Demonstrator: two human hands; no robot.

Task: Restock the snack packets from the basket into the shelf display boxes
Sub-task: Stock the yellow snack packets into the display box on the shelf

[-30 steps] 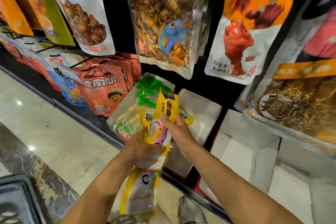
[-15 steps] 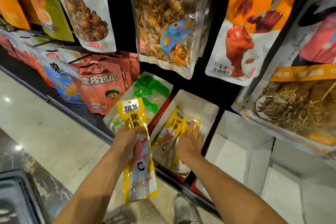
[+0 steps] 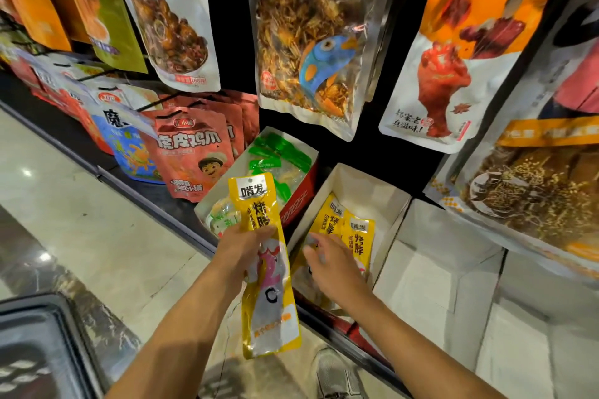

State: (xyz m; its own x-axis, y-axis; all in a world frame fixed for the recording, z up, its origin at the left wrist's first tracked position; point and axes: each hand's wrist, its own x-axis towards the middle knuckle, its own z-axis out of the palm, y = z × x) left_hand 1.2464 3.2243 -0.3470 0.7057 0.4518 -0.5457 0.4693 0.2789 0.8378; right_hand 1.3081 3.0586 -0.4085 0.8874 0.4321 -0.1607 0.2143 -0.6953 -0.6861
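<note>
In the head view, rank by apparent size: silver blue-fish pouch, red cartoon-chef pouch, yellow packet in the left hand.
1. The silver foil blue-fish pouch: largest.
2-3. The yellow plastic packet in the left hand and the red cartoon-chef pouch look similar; the packet is nearer the camera, so unranked.

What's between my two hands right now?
Head view: the yellow packet that the left hand grips hangs between the hands. The right hand is open over the boxed packets in the white box.
</note>
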